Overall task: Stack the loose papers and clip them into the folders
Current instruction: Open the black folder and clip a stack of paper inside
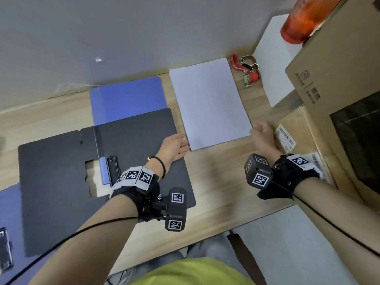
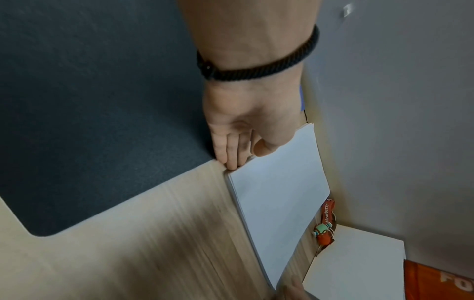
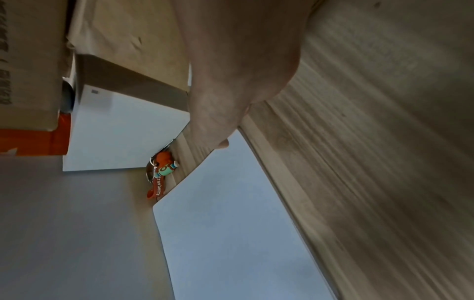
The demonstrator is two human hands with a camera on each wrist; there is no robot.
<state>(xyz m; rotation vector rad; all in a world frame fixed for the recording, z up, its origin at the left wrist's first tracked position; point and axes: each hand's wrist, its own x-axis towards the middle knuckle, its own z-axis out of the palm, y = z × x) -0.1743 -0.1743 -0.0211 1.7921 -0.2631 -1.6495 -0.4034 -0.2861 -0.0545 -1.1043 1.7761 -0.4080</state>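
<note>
A squared stack of white paper (image 1: 209,103) (image 2: 279,203) (image 3: 231,223) lies on the wooden desk (image 1: 216,182). My left hand (image 1: 176,145) (image 2: 236,142) is at its near-left corner, straight fingers pressed against the stack's left edge, thumb partly hidden by the paper. My right hand (image 1: 261,134) (image 3: 223,121) is at the near-right corner with fingers curled and one tip touching the edge; a pinch cannot be made out. An open black folder (image 1: 61,161) (image 2: 77,101) with its metal clip (image 1: 112,169) lies left of the stack, over a blue folder (image 1: 127,97).
Another blue folder (image 1: 10,223) with a clip (image 1: 5,249) sits at the near left. A red keyring (image 1: 246,68) lies behind the stack beside a white box (image 1: 273,58). Cardboard boxes (image 1: 329,68) and an orange bottle (image 1: 302,19) fill the right side. A wall closes the back.
</note>
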